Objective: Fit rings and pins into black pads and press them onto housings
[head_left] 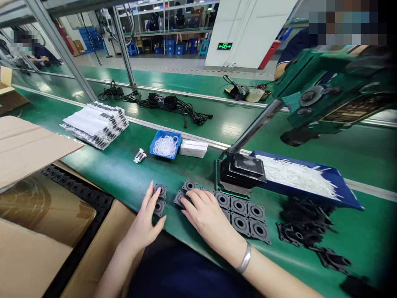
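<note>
Several small black square parts with round centre holes (240, 213) lie flat in rows on the green bench (124, 165) in front of me. My left hand (145, 219) rests on the bench with fingers stretched out, its tips beside two of the parts (160, 198). My right hand (206, 215) lies flat with fingers spread, the fingertips pressing on one black part (180, 198). A silver bangle (245, 258) sits on my right wrist. Neither hand grips anything.
A green lever press (325, 99) with a black die block (245, 167) stands right of the hands. A blue tray of white strips (310, 178), tangled black parts (307, 227), a blue bin of white rings (166, 144), cardboard boxes (31, 149) and another person (294, 45) are nearby.
</note>
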{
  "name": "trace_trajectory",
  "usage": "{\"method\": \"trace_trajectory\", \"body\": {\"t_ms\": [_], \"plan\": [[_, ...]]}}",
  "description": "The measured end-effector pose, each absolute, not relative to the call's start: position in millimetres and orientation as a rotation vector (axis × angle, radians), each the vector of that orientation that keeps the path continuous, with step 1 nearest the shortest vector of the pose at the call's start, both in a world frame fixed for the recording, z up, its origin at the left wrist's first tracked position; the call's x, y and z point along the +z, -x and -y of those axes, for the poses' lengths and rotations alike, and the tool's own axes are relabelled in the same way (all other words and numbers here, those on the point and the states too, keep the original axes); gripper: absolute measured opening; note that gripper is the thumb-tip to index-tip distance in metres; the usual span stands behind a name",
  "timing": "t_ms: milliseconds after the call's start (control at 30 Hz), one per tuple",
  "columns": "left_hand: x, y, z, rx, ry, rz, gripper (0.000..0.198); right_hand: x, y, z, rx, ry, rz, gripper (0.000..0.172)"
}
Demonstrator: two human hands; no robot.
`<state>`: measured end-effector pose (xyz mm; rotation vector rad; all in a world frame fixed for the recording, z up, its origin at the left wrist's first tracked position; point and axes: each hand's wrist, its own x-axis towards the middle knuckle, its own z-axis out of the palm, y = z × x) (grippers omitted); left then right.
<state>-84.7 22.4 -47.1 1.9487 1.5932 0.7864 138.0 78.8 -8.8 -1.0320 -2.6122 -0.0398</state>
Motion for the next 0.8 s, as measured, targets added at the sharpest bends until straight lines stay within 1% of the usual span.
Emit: {"method": "trace_trajectory", "body": {"t_ms": [100,267,433,567,667,733,800], "plan": [[-47.4,90.1,-33.0,0.766,-1.929,-1.537,0.073,-8.0,-142.5,-78.7,-0.045,1.077,2.591,0.018],[-53.5,88.0,-57.4,0.808,-1.895,-1.450,0.074,-0.6,-156.1,-78.2,0.057,1.063,2.519,0.027],[-56.5,73.9,-79.3,0.808,-1.869,-1.383,0.080,8.6,-187.9,-85.6,0.021,1.145,2.377,0.028],[-51.3,65.7,-82.1,0.722,-1.900,-1.335,0.086,9.8,-225.9,-90.0,-0.058,1.247,2.240,0.026],[-37.4,67.1,-81.8,0.568,-1.952,-1.320,0.087,5.7,-257.1,-86.2,-0.038,1.309,2.141,0.028],[-25.6,68.3,-86.2,0.474,-2.025,-1.348,0.090,1.0,-274.5,-80.6,0.054,1.330,2.139,0.033],[-15.8,65.1,-94.7,0.411,-2.182,-1.366,0.100,-5.4,-285.6,-74.7,0.172,1.323,2.212,0.046]]}}
